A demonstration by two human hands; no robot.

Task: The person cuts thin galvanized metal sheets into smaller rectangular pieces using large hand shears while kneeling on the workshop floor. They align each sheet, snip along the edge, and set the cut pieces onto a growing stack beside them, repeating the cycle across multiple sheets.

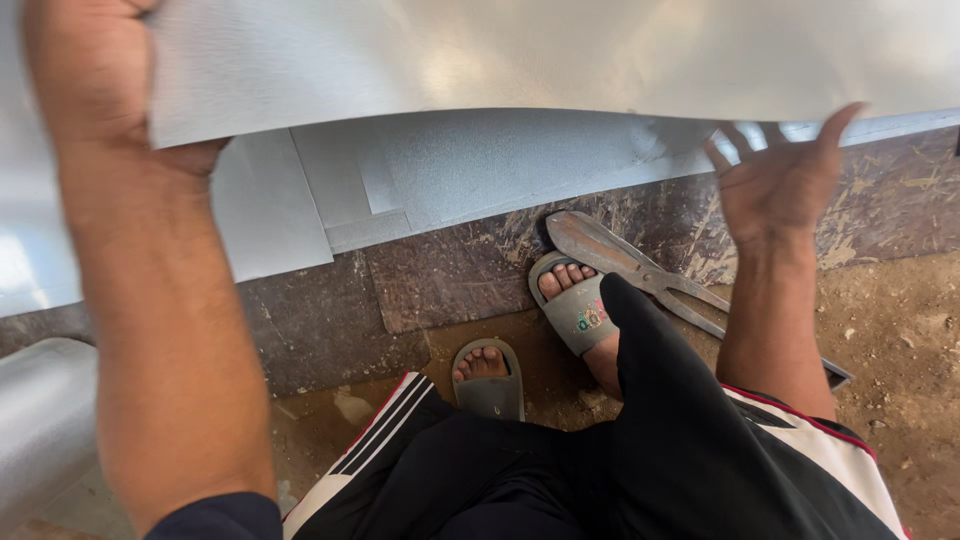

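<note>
We're holding the metal sheet (520, 50) up over our knees, left hand (95, 75) clamped on its corner, right hand (785, 180) open underneath; we're keeping fingers off that sharp edge; tin snips (640, 272) lying by our foot.

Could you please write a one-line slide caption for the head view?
Both hands, left hand and right hand, lift a metal sheet above tin snips.

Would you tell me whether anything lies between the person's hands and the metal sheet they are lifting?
Nothing visible does: the left hand grips the metal sheet at its edge, and the right hand touches its lower edge directly.
</note>
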